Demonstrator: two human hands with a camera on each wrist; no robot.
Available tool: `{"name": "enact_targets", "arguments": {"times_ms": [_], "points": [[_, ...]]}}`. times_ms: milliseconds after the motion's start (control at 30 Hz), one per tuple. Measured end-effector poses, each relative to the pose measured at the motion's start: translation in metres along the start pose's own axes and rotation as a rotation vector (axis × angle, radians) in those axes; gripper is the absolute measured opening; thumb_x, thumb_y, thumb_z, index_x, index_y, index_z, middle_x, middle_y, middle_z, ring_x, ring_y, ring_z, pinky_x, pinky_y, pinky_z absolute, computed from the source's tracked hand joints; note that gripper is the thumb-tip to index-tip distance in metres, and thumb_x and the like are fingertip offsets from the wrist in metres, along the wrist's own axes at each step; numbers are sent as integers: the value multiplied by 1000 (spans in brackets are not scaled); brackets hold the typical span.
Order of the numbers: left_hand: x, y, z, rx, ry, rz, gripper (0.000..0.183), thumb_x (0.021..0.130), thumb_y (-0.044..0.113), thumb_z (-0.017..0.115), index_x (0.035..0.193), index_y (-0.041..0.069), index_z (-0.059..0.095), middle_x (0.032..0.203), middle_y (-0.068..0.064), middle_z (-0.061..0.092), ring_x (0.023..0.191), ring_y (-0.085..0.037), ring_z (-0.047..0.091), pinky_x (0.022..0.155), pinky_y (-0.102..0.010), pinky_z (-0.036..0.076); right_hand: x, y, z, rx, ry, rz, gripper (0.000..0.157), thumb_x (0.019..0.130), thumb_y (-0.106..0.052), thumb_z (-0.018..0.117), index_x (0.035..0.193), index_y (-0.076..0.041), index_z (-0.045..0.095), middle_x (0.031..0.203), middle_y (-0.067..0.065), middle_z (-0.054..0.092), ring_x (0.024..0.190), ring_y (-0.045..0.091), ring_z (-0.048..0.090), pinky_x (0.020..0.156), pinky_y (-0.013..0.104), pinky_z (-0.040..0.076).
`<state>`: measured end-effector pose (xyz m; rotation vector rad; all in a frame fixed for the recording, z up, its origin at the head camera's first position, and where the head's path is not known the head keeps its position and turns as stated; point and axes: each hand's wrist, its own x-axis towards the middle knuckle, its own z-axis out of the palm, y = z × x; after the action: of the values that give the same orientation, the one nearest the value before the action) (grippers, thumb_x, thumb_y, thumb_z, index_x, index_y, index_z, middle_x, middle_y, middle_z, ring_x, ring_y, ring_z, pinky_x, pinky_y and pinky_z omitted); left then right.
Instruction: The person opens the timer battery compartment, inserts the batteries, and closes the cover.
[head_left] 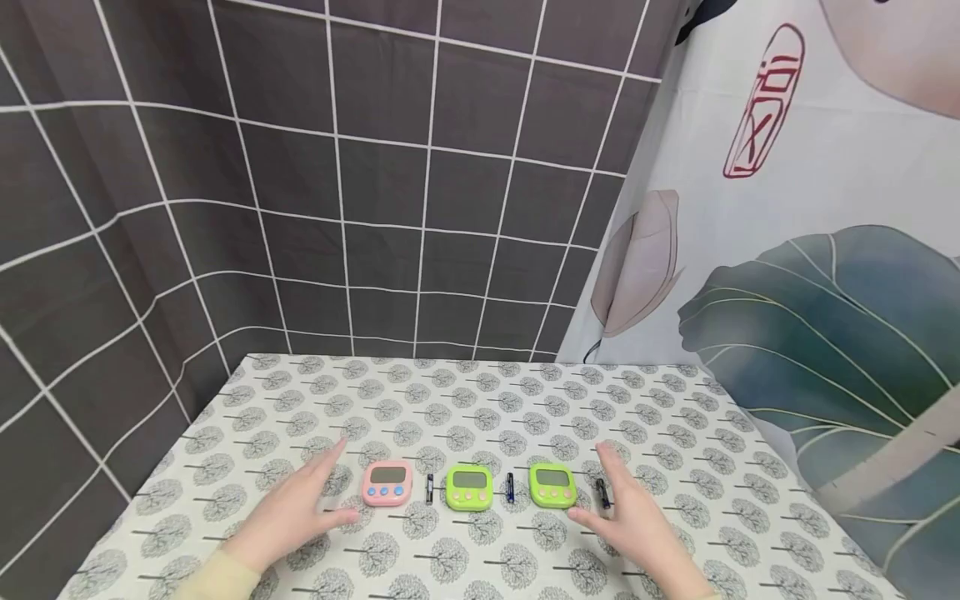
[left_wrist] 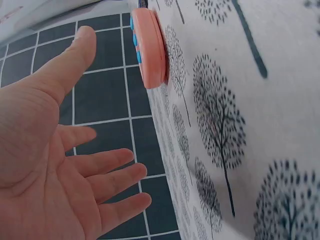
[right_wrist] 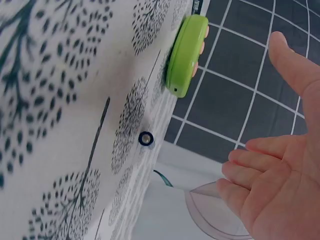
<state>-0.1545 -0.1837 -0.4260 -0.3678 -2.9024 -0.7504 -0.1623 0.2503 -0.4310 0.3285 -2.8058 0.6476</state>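
Observation:
In the head view a pink digital timer [head_left: 387, 483], a green timer [head_left: 469, 487] and a second green timer [head_left: 552, 486] lie in a row, screens up. A small battery [head_left: 430, 489] lies right of the pink one, a dark blue battery [head_left: 510, 487] between the green ones. A third battery [head_left: 603, 493] lies beside my right hand [head_left: 633, 521]. My left hand [head_left: 288, 512] hovers left of the pink timer, fingers spread and holding nothing. My right hand is likewise spread and holds nothing, its thumb near the right green timer. Both wrist views show the palms apart from the timers.
A white cloth printed with grey trees [head_left: 442, 558] covers the table. Behind it hangs a dark curtain with a white grid [head_left: 382, 183]. A pale curtain with large leaves [head_left: 810, 317] hangs at the right.

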Motion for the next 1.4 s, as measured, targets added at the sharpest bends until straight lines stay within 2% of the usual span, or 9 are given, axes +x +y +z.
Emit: {"name": "enact_targets", "arguments": {"times_ms": [233,533,867,1067,1400], "points": [[11,7,8,-20,-51,-14,90,72,47,77,141,1,40,136,-27,48,124,-45,45,100,-58,37,1,-6,4,25,-30,10,106,64,-37,84,144,4,29,145,27,35,130,45,38,104,55,32],[15,5,13,-58,-69,-52,90,69,40,80,139,-1,42,138,-29,44,126,-48,41,101,-60,34,2,-14,7,64,-90,45,106,65,-38,83,146,2,27,147,24,34,130,43,39,105,53,30],[19,5,18,-98,-131,-82,89,67,33,82,136,-7,42,136,-28,47,125,-45,44,102,-56,35,5,-20,8,94,-90,39,108,63,-34,85,147,-2,26,147,23,36,130,42,40,105,54,31],[21,6,24,-92,-145,-65,86,67,22,82,134,-12,42,136,-29,46,127,-44,43,103,-56,34,6,-22,12,108,-92,46,107,63,-32,85,148,-3,26,146,22,36,130,42,39,105,55,30],[25,7,29,-66,-141,-57,80,68,24,82,131,-11,47,133,-26,51,124,-41,48,103,-53,37,4,-27,17,94,-96,29,105,63,-38,83,145,2,29,144,23,39,127,44,43,104,55,32]]}}
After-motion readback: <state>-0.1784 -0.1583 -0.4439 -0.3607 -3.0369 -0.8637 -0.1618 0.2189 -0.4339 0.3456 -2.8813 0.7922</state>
